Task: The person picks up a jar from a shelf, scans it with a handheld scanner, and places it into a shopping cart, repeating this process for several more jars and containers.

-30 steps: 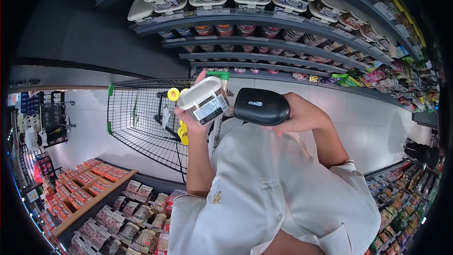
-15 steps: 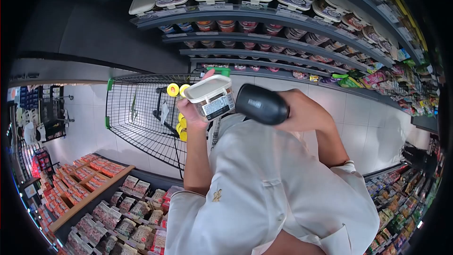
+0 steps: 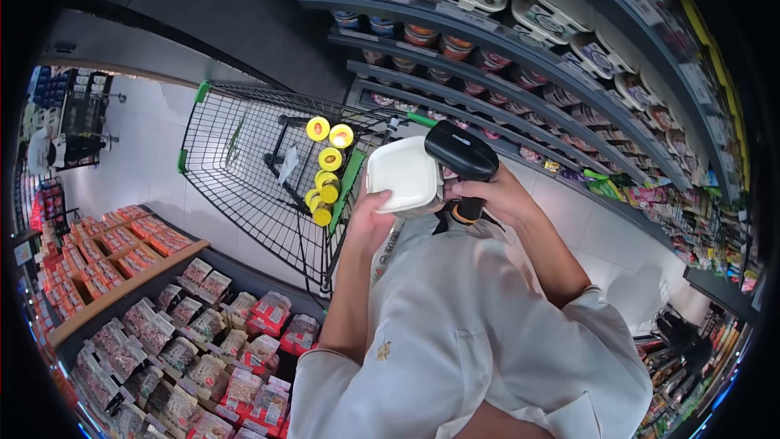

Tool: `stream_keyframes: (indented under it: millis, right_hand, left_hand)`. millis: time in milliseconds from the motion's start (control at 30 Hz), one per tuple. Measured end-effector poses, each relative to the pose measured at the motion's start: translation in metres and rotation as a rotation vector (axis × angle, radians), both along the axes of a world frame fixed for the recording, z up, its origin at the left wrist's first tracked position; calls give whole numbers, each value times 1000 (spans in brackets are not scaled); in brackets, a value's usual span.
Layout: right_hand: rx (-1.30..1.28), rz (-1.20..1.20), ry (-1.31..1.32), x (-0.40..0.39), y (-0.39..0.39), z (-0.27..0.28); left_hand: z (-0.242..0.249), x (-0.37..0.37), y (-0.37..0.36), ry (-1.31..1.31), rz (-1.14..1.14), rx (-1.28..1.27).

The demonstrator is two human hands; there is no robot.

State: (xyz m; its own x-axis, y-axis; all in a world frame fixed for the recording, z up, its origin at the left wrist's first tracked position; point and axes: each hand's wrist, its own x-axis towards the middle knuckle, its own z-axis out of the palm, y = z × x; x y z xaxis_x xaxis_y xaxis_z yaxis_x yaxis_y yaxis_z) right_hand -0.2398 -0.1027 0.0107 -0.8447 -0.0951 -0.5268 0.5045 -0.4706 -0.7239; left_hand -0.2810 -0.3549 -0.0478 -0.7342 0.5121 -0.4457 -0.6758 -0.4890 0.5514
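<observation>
My left hand (image 3: 372,215) holds a clear plastic container with a white lid (image 3: 403,176), thumb on the lid's lower left corner. The lid faces up toward the camera. In my right hand (image 3: 500,193) is a black handheld scanner (image 3: 461,150), its head over the container's upper right edge. The fingers of that hand are closed and come close to the container's right side; whether they touch it is unclear. Beyond the container stands a wire shopping cart (image 3: 244,154) with green corners, holding several yellow-lidded jars (image 3: 330,159).
Shelves (image 3: 479,20) of white-lidded tubs and cups rise at the upper right. Packaged goods (image 3: 203,333) fill a low display at the lower left, beside orange boxes (image 3: 118,240). Another rack (image 3: 81,114) stands at the far left.
The container has turned so its lid, not its label side, faces me, and it sits further right. The scanner has tilted over it. The view has rotated, showing more jars in the cart.
</observation>
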Motion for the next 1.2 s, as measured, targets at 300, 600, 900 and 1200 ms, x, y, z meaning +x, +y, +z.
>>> stream_keyframes:
  millis: [300, 600, 900, 1200]
  right_hand:
    - [-4, 201, -190, -77, -62, -27]
    - [207, 557, -378, -88, -63, -60]
    - [341, 469, -217, -76, -63, -78]
    - [478, 496, 166, -71, -57, -93]
  left_hand:
    - [-48, -57, -109, -189, 417, -34]
    - [-296, -170, -255, -203, 511, -591]
    - [-451, -186, -272, -307, 389, -514]
    - [-487, -170, -258, -315, 382, -411]
